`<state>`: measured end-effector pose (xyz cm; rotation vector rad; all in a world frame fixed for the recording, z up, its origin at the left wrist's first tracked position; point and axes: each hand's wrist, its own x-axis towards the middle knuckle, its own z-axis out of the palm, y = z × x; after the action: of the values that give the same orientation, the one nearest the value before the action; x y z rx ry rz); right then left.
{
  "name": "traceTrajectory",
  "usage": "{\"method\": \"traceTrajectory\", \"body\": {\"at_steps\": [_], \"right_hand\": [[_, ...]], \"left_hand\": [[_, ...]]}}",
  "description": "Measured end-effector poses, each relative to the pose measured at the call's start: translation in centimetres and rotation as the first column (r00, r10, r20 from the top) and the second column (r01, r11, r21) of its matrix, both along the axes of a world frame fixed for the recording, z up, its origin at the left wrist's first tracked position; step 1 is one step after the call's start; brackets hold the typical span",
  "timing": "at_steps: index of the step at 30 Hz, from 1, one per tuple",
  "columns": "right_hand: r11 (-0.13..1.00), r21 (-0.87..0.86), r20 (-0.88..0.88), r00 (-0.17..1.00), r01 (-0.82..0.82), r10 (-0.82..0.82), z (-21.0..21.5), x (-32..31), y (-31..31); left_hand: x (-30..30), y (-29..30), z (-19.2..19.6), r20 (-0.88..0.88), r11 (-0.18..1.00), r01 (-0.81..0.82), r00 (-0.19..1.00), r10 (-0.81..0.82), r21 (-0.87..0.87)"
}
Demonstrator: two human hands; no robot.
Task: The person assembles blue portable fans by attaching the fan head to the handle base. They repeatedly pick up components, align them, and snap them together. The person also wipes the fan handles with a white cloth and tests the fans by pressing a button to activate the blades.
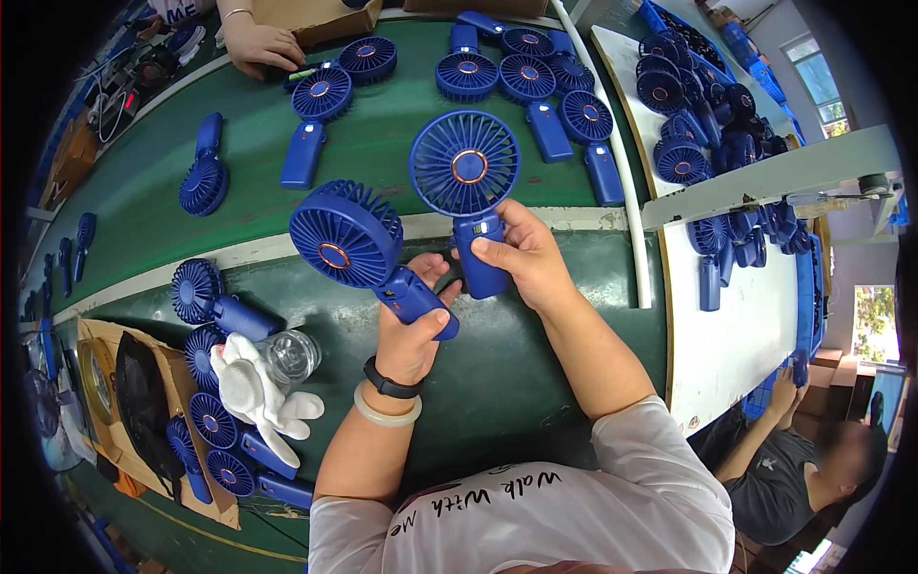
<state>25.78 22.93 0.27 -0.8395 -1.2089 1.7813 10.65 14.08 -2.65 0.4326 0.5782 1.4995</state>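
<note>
- While both fans are gripped by their handles, the round grilles stay clear of the fingers, presumably so the faces can be looked over: the left hand (413, 330) is closed around the handle of a blue plastic handheld fan with a copper-coloured hub ring (346, 234), tilted toward the frame's left.
- At centre frame, the right hand (521, 258) is wrapped round the handle of a second blue handheld fan (465, 165), held upright with its grille facing the camera.
- Lower left: a white cloth glove (256, 392) lies against a small clear glass jar (291, 354), within easy reach.
- Across the green work surface (382, 143), loose blue fans (516, 77) lie scattered toward the upper edge.
- Upper left, another person's hand (258, 46) rests on the bench; a white table (746, 325) with more fans fills the right.
</note>
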Motion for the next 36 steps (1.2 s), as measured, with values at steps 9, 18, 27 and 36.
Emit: {"method": "traceTrajectory", "body": {"at_steps": [9,18,27,36], "right_hand": [[0.997,-0.057,-0.074,0.996,0.054,-0.058,0.1,-0.8,-0.2],[0.839,0.505,0.486,0.87,-0.202,-0.083,0.0,-1.0,0.7],[0.751,0.652,0.724,-0.21,-0.104,-0.657,-2.7,1.9,12.9],[0.843,-0.238,-0.811,0.576,-0.482,0.1,0.4,3.1,2.4]], "left_hand": [[-0.1,0.2,0.2,-0.028,0.999,0.032,0.999,-0.031,0.018],[-0.3,0.0,1.8,0.026,0.995,0.056,0.998,-0.054,-0.081],[-0.4,0.2,0.8,-0.054,0.996,0.092,0.994,-0.092,-0.003],[-0.6,0.0,0.4,0.028,0.999,0.051,0.998,-0.051,0.006]]}}
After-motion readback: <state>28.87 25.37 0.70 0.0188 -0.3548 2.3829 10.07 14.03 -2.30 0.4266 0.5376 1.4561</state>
